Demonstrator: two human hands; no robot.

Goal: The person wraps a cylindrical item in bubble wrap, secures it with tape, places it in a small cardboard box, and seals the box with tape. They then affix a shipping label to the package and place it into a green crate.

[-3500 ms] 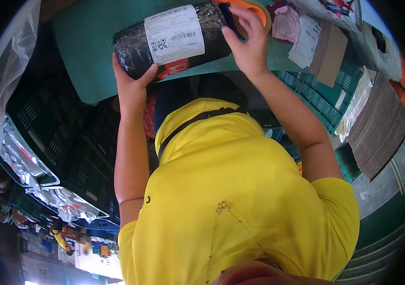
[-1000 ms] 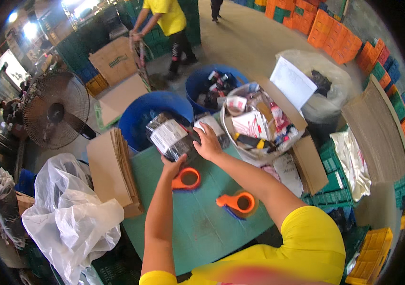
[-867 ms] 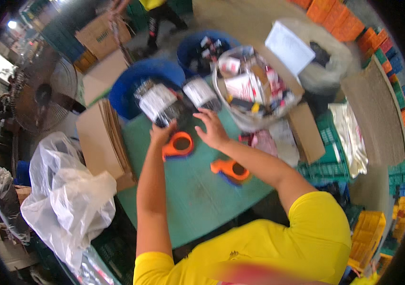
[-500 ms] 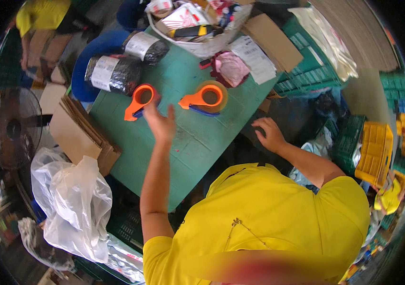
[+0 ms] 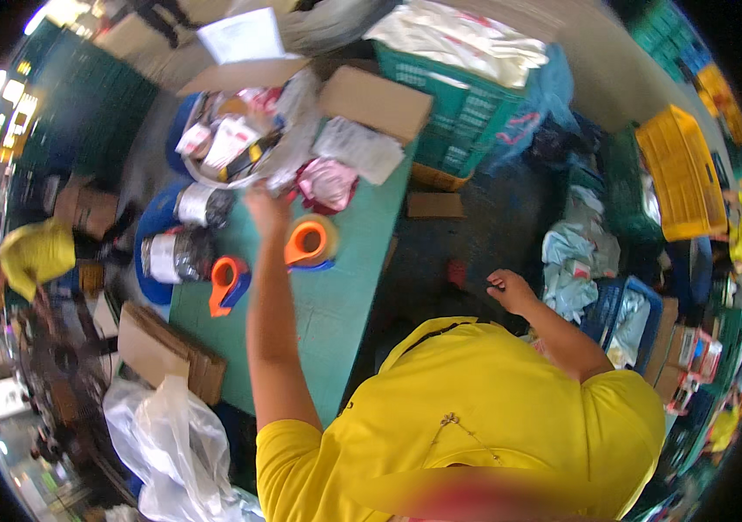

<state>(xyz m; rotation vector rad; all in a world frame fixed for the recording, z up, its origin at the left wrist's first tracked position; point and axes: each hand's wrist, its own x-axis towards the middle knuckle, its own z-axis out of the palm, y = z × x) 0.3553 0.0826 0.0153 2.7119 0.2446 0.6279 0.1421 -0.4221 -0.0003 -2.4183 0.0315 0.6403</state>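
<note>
My left hand (image 5: 266, 211) reaches over the green table (image 5: 327, 317) to the rim of a white tub (image 5: 214, 180) full of mixed items. Its fingers are blurred, so whether they hold anything is unclear. Right beside it lies a crumpled pink bundle (image 5: 329, 184). Two orange tape dispensers lie on the table: one (image 5: 226, 277) left of my forearm, and another (image 5: 308, 241) with a roll of tape on the right. My right hand (image 5: 512, 291) hangs beyond the table's right side, its fingers loosely bent and seemingly holding nothing.
Two black-wrapped parcels (image 5: 181, 256) sit at the table's left edge, near flattened cardboard (image 5: 166, 352) and a clear plastic bag (image 5: 171, 435). A green crate (image 5: 445, 109) with white sacks stands at the far right. A yellow crate (image 5: 680, 174) is farther right, and another person (image 5: 40, 257) bends at left.
My left hand has moved away from the left tape dispenser, farther forward to the tub and pink bundle. The whole view has turned, and my right hand's fingers look more curled.
</note>
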